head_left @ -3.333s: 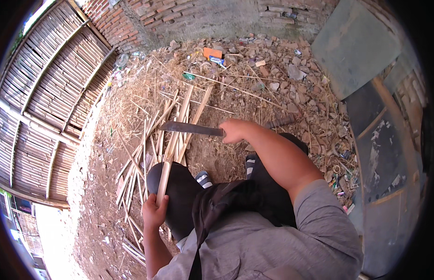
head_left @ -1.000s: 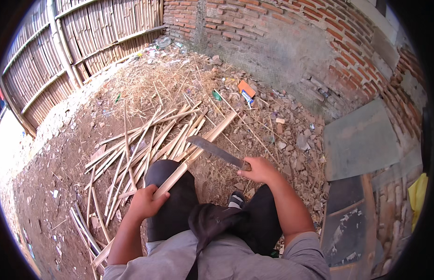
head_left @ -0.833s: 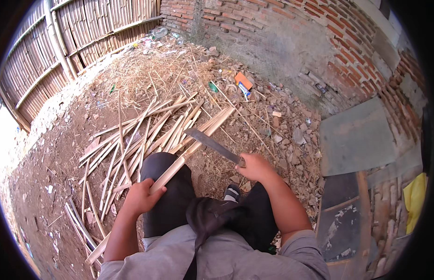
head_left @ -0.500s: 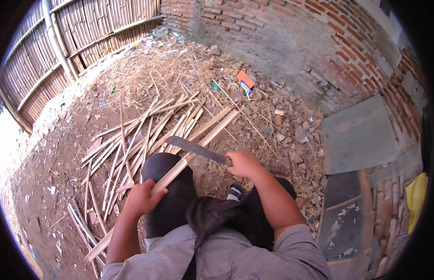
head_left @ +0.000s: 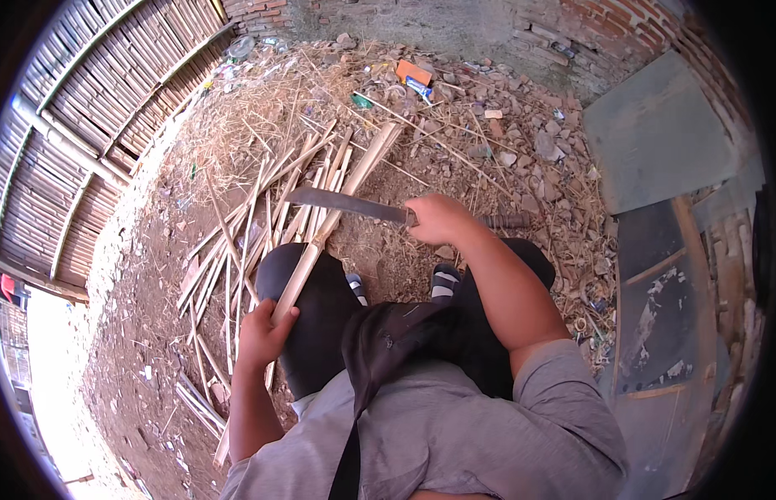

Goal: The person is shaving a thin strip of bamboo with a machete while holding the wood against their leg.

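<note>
My left hand [head_left: 266,335] is closed around a long split bamboo strip [head_left: 300,279], which slants up and away over my left knee, its far end above the pile. In my right hand [head_left: 442,220] is a machete [head_left: 355,205], gripped near where the blade meets the handle, with the handle's rear sticking out to the right. The blade points left and lies across the strip just beyond the knee; whether its edge bites into the bamboo I cannot tell. Under and beside the strip, several loose bamboo strips [head_left: 230,237] form a pile on the dirt.
Dry straw, rubble and litter cover the ground ahead, including an orange piece [head_left: 413,72]. A bamboo fence [head_left: 105,92] stands at the left, a brick wall [head_left: 455,33] at the back. Grey panels [head_left: 663,133] lean on the right. My sandalled feet [head_left: 445,282] show between my knees.
The view has turned and shifted, so the scene sits differently. The bamboo strip now points more steeply away from me. Both hands keep their holds, and the machete still lies across the strip.
</note>
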{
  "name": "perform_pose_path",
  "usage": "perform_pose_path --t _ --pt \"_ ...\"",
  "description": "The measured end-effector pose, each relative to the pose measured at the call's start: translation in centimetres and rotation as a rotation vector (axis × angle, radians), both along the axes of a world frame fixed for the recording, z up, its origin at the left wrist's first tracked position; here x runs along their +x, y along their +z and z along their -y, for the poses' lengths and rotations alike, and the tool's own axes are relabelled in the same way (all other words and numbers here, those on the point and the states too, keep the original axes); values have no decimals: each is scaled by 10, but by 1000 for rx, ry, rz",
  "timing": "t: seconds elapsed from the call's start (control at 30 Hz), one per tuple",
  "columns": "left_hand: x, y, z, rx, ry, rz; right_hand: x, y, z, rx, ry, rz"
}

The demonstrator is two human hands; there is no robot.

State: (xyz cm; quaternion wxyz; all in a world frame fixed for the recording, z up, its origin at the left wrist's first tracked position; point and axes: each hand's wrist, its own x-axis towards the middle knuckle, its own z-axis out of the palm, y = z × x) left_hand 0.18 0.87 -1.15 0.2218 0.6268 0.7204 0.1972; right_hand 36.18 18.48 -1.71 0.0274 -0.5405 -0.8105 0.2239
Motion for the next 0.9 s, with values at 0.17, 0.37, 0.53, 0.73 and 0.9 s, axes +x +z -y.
perform_pose_path --t 0.17,0.37,0.53,0.73,0.9 --pt "4 -3 2 41 7 -7 22 -18 -12 17 -181 -135" --pt "10 3 -2 5 -5 -41 -12 -14 15 -44 84 -39" --pt "12 3 1 11 15 -45 4 -11 -1 -56 136 -37" --pt "11 2 0 29 31 -74 21 -24 -11 -20 -111 -134" --pt "5 -5 0 61 20 -84 -11 -22 13 -16 87 -103"
